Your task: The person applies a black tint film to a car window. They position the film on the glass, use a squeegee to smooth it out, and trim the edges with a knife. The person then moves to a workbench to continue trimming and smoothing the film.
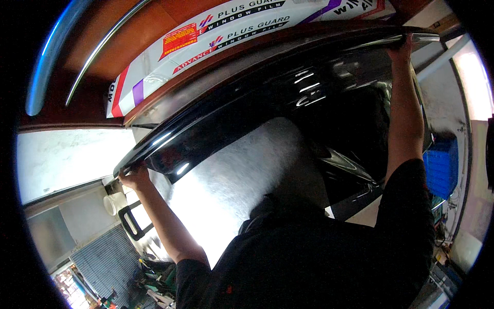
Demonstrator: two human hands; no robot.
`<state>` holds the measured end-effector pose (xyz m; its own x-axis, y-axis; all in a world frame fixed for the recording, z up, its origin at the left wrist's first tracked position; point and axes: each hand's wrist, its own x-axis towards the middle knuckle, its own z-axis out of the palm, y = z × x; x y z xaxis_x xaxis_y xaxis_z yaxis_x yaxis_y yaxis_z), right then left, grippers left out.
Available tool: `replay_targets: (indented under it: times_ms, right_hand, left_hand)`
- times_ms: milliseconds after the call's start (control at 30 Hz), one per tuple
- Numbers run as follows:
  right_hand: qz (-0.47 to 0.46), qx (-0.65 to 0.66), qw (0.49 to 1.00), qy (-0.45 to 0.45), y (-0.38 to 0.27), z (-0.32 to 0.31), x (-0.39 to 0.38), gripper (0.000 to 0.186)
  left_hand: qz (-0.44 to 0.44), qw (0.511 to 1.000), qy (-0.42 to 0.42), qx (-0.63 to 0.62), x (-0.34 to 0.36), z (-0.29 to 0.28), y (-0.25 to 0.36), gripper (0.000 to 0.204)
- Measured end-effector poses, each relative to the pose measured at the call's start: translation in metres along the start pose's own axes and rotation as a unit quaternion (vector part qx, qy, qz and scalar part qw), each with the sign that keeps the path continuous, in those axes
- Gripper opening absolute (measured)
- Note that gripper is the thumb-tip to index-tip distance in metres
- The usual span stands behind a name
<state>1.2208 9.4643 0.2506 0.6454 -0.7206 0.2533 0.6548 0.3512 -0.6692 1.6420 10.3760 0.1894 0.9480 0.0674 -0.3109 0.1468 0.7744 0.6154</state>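
A long, curved, glossy black panel (pixel 231 110) that looks like a car body part spans the view in front of me, tilted up toward the right. My left hand (pixel 135 176) is closed round its lower left end, with the thumb side toward me. At the raised far right end, my right hand (pixel 400 50) grips the top edge. Both arms are stretched out wide. The fingers behind the panel's edge are partly hidden. Light streaks reflect off its surface, and its lower right part is dark and hard to make out.
Long white boxes (pixel 146 85) with red and purple bands lie on a reddish-brown shelf just above the panel. A blue plastic bin (pixel 441 167) is at the right wall. At lower left are a gridded sheet (pixel 105 262), a black loop handle (pixel 135 226) and cluttered tools.
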Motion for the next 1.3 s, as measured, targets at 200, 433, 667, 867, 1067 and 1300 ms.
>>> replay_targets:
  times_ms: [200,433,667,867,1067,1300]
  right_hand:
    - [-0.054,-0.055,0.974,0.211,0.021,0.003,0.003,0.040]
    - [-0.050,-0.096,0.965,0.239,0.022,-0.034,0.010,0.050]
    - [-0.033,-0.162,0.952,0.256,0.071,-0.129,0.064,0.055]
    - [-0.070,-0.207,0.946,0.240,0.078,-0.163,0.061,0.062]
    - [-0.070,-0.156,0.917,0.360,0.106,-0.167,0.051,0.055]
    - [0.050,-0.095,0.912,0.396,0.140,-0.100,0.068,0.103]
  left_hand:
    - [-0.028,0.980,-0.056,0.190,0.030,-0.034,0.018,0.054]
    - [-0.005,0.995,0.039,0.095,0.042,-0.013,-0.031,0.054]
    - [0.267,0.861,0.020,0.432,0.124,-0.092,-0.015,0.051]
    - [0.168,0.829,-0.019,0.533,0.168,-0.101,-0.028,0.053]
    - [0.419,0.666,-0.179,0.590,0.175,-0.091,-0.088,0.036]
    - [0.535,0.450,-0.146,0.700,0.159,-0.120,-0.075,0.067]
